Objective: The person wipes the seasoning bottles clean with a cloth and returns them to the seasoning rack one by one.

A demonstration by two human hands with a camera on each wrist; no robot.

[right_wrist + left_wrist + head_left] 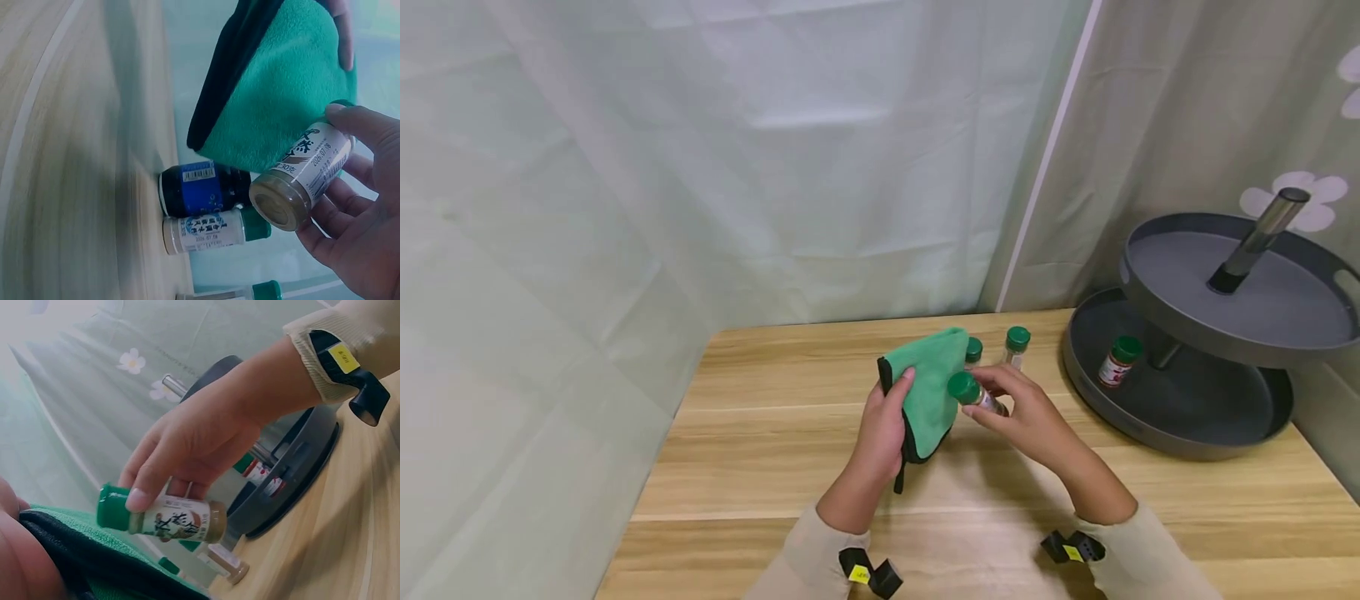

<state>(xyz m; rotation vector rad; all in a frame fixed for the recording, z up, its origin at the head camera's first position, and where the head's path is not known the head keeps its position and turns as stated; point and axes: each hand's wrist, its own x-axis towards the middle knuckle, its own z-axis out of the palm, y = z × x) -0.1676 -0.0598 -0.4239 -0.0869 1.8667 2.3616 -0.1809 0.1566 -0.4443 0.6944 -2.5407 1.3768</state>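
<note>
My left hand [877,437] grips a folded green cloth [931,387] with black edging, thumb on its front face. With thumb and fingertips, my right hand [1037,421] pinches a spice jar [181,517] that has a green lid and brownish contents. Tilted above the table, the jar has its lid end toward the cloth and overlaps it in the right wrist view. Behind the hands stand two more green-lidded spice jars [212,231] [1017,339]. Beside them is a dark bottle with a blue label [199,189], hidden behind the cloth in the head view.
A dark grey two-tier round tray [1172,442] with a metal post [1262,233] stands at the right. On its lower tier sits a red-labelled spice jar [1118,362] with a green lid. Pale curtains [850,167] hang behind the wooden table [760,467].
</note>
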